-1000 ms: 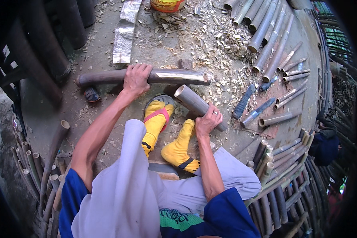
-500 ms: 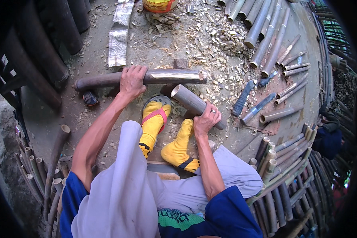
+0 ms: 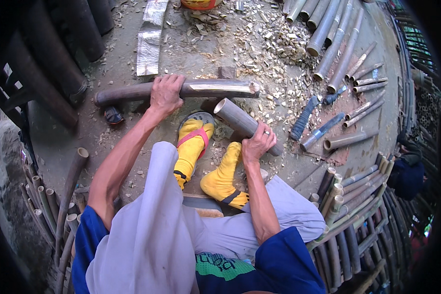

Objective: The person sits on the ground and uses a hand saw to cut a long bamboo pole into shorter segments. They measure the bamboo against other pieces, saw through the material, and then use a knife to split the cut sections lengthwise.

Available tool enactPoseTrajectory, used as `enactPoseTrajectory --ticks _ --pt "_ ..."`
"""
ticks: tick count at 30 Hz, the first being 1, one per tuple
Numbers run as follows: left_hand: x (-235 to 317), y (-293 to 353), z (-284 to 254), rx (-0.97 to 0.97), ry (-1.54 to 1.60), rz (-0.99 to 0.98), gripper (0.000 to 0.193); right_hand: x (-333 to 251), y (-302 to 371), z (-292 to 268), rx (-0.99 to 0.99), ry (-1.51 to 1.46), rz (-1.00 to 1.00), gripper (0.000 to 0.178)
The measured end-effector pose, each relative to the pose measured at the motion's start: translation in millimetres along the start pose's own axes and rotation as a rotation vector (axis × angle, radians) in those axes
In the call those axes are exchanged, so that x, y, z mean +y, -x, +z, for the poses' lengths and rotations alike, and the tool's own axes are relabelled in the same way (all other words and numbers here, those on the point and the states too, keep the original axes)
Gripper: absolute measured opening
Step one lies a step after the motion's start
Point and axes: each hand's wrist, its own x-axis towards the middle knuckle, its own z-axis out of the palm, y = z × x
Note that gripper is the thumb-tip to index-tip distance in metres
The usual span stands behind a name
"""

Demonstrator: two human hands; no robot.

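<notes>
My left hand (image 3: 166,93) is wrapped over a long dark bamboo pole (image 3: 127,93) that lies crosswise in front of my feet. To the right of that hand, a pale strip on the pole's upper side is stripped of its dark skin. My right hand (image 3: 258,142) grips a short, thick bamboo tube (image 3: 235,116) near its lower right end. This tube slants, its open pale end pointing up and left, just below the pole's right part. Yellow socks (image 3: 191,147) cover my feet; the left foot wears a sandal with a red strap (image 3: 196,135).
Wood chips (image 3: 274,49) lie scattered over the ground ahead. A dark-handled tool (image 3: 305,117) and several bamboo pieces (image 3: 350,138) lie at right. A small round dark object (image 3: 113,115) sits under the pole's left end. Stacked bamboo (image 3: 357,196) stands close on my right, more poles (image 3: 44,201) on my left.
The whole view has shifted slightly, so the ground and things appear a little higher and further right. Both hands keep their grips on the pole and the tube.
</notes>
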Motion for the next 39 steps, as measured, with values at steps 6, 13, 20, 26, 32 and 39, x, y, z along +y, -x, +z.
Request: enactPoseTrajectory --ticks 6,13,20,26,32,39 --pt "-0.9 -0.2 2.3 0.01 0.003 0.0 0.056 -1.9 -1.5 -2.9 -0.016 -0.005 -0.005 0.053" --pt "0.1 -0.5 1.1 0.033 -0.004 0.01 0.053 -0.1 0.6 0.7 0.006 -0.012 -0.005 0.056" --pt "-0.3 0.5 -2.8 0.027 0.022 0.018 0.051 -0.7 1.9 1.0 0.002 0.002 -0.006 0.058" --pt "-26.6 -16.9 -17.8 -0.474 0.089 -0.153 0.059 1.7 2.9 2.6 -0.019 0.027 -0.021 0.061" --pt "-4.1 -17.3 -23.9 -0.212 0.128 -0.075 0.061 1.9 2.0 3.6 -0.029 0.044 -0.01 0.062" --pt "40.3 -33.3 -16.6 -0.102 0.296 0.189 0.072 -0.3 0.1 1.2 -0.013 -0.005 -0.001 0.057"
